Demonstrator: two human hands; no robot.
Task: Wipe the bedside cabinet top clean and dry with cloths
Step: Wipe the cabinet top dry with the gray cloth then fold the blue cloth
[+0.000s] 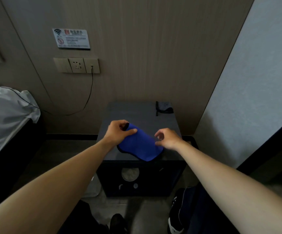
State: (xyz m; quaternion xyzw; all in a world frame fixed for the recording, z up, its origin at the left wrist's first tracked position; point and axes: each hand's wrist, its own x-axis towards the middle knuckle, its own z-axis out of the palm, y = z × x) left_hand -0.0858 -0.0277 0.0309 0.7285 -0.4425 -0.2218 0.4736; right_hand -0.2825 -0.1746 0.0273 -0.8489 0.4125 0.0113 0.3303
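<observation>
**Blue cloth in my left hand over the bedside cabinet**

Blue cloth (pixel 140 144) with a dark stitched border lies draped across the front part of the bedside cabinet top (pixel 128 112), its near edge reaching the front rim of the dark surface. My left hand (pixel 118 130) pinches the cloth's far corner, thumb laid over the fabric and the other fingers curled behind it, so that this corner is lifted a little above the top. My right hand (pixel 168 138) sits at the cloth's right edge with its fingers loosely curled; the fingertips (pixel 158 136) are at the fabric, but I cannot tell whether they actually hold it or only touch it. Both my forearms are bare and reach in from the bottom corners of the view.

At the far right corner of the cabinet top lies a second cloth, grey (pixel 164 108) with a dark edge, bunched up and well apart from the blue one. The cabinet's dark front shows a few pale round shapes low down.

On the wood-grain wall behind hangs a small sign (pixel 71 38) with a wifi symbol, and below it a socket panel (pixel 76 65) with a black cable (pixel 89 93) plugged in and trailing down toward the floor. A bed with white bedding (pixel 6 114) stands to the left. A black shoe (pixel 175 213) shows on the floor at the bottom right.
</observation>
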